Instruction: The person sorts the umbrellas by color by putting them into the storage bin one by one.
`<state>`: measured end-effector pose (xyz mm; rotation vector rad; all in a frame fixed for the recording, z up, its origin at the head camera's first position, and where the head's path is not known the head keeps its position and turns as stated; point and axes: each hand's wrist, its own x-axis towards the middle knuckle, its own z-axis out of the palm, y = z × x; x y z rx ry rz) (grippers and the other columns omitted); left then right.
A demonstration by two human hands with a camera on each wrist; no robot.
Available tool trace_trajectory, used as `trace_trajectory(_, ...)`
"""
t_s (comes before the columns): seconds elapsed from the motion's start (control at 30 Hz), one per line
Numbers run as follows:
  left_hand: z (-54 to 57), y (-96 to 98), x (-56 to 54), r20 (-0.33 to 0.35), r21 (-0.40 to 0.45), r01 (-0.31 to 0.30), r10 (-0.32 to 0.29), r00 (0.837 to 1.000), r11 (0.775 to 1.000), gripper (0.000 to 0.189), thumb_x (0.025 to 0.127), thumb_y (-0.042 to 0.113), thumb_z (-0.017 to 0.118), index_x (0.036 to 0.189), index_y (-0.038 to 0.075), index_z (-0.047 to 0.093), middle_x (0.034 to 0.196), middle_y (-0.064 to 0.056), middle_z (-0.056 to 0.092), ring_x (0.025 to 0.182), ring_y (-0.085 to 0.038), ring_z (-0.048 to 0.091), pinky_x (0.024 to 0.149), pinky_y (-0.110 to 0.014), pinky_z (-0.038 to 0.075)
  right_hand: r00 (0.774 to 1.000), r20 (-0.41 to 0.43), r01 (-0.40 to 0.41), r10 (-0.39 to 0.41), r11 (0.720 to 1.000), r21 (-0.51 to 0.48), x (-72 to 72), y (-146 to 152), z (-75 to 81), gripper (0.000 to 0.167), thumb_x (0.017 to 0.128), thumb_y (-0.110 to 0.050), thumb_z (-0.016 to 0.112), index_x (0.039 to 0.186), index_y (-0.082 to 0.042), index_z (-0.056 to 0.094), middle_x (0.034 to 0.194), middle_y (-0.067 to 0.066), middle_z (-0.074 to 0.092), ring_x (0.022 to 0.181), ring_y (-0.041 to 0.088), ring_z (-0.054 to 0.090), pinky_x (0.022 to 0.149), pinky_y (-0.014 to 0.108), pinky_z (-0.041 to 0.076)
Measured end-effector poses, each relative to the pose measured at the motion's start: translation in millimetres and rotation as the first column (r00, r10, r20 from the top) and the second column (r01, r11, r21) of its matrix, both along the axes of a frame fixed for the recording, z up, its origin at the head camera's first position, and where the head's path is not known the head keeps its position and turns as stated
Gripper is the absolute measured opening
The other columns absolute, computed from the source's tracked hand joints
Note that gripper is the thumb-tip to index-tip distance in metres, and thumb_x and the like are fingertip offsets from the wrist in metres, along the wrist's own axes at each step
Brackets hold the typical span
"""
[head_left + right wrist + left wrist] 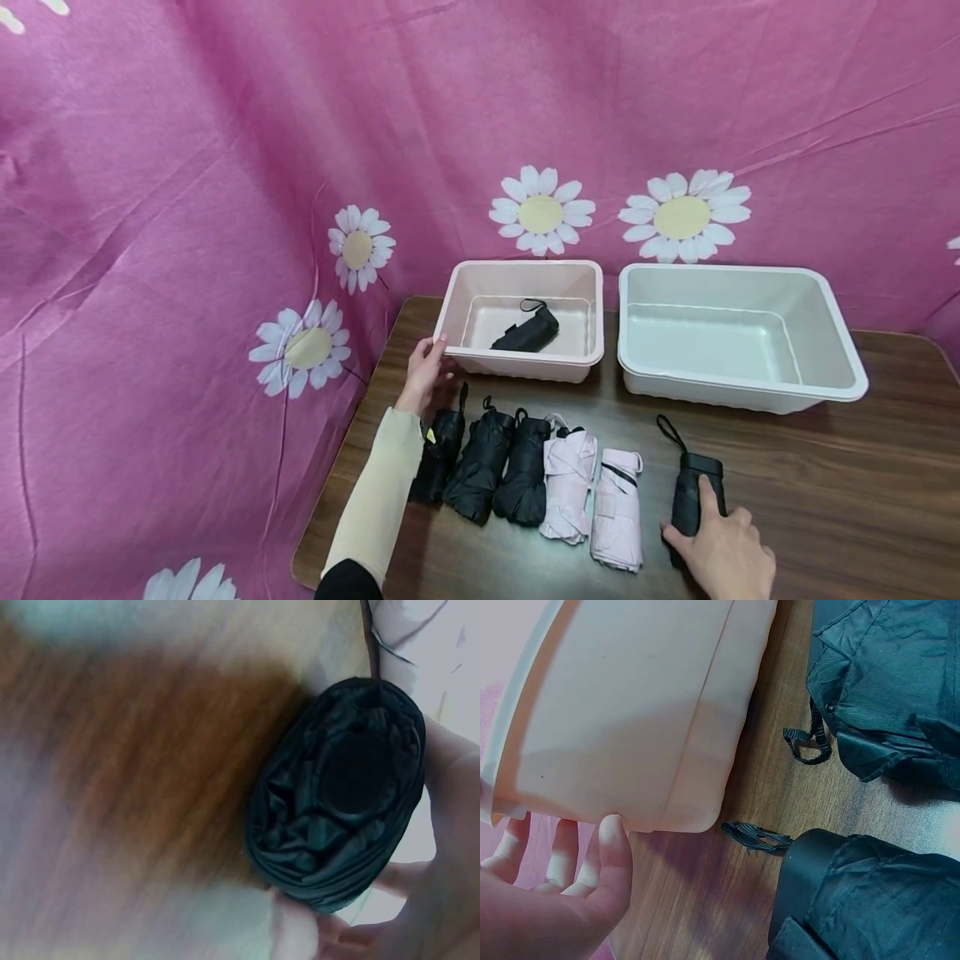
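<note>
My left hand [425, 375] grips the near left corner of the pale pink bin [525, 364], thumb at its rim and fingers against the outer wall [652, 712]. Inside that bin lies a folded black umbrella [531, 332] with a wrist loop. On the table at the right, my right hand [726, 552] holds another folded black umbrella [686, 510]. Its thumb and fingers sit on opposite sides of the umbrella in the right wrist view, where the bunched end [337, 795] faces the camera.
Between the hands, a row of folded umbrellas lies on the wooden table [862, 475]: black ones [480, 467] at left, then two pale pink ones [617, 512]. A larger pale green-white bin [738, 396] stands right of the pink bin. A pink flowered cloth [450, 125] hangs behind.
</note>
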<state>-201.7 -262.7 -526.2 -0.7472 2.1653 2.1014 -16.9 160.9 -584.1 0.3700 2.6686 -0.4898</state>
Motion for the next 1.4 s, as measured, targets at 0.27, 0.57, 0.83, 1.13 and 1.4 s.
trace_trajectory(0.27,3.8,0.9,2.1,0.009,0.010,0.022,-0.022,1.000,1.000,0.046,0.096,0.045,0.055,0.127,0.011,0.048,0.128,-0.024,0.055,0.085,-0.018,0.063,0.071,-0.034,0.056,0.994,0.107,0.028,-0.016,0.994,-0.108,-3.6,6,4.9,0.119,0.071,-0.071,0.067,0.152,-0.009,0.005,0.101,0.042,0.037,0.065,0.040,0.056,0.050,0.050,0.045)
trace_trajectory(0.57,1.4,1.8,-0.1,0.012,-0.007,0.003,-0.002,1.000,1.000,0.041,0.095,0.043,0.057,0.123,0.013,0.052,0.109,-0.010,0.061,0.103,-0.037,0.062,0.070,-0.033,0.056,0.996,0.084,0.041,-0.030,0.990,-0.132,-0.4,12,5.9,0.123,0.072,-0.069,0.067,0.153,-0.009,-0.003,0.103,0.042,0.040,0.065,0.041,0.055,0.050,0.049,0.044)
trace_trajectory(0.83,3.3,2.4,1.2,0.016,-0.013,0.002,-0.002,1.000,1.000,0.042,0.096,0.044,0.057,0.123,0.013,0.051,0.119,-0.017,0.060,0.106,-0.038,0.062,0.072,-0.034,0.056,0.997,0.025,0.073,-0.070,0.989,-0.126,1.3,14,5.7,0.123,0.072,-0.066,0.069,0.154,-0.011,-0.004,0.103,0.039,0.043,0.065,0.043,0.054,0.051,0.050,0.044)
trace_trajectory(1.13,1.9,1.4,-0.9,0.001,-0.001,-0.007,0.007,1.000,1.000,0.041,0.095,0.044,0.058,0.121,0.013,0.052,0.107,-0.009,0.060,0.098,-0.034,0.064,0.072,-0.037,0.057,0.985,-0.101,0.127,-0.140,0.984,-0.125,2.3,9,9.1,0.115,0.072,-0.057,0.072,0.155,-0.018,0.002,0.110,0.036,0.044,0.063,0.041,0.053,0.049,0.048,0.041)
trace_trajectory(1.4,2.9,1.5,1.5,0.006,-0.010,-0.003,0.003,1.000,1.000,0.044,0.095,0.046,0.057,0.123,0.012,0.051,0.120,-0.020,0.059,0.094,-0.030,0.064,0.073,-0.036,0.056,0.959,-0.239,0.113,-0.151,0.979,-0.167,3.1,3,15.0,0.109,0.072,-0.052,0.076,0.155,-0.021,0.014,0.122,0.031,0.046,0.070,0.045,0.056,0.053,0.051,0.043)
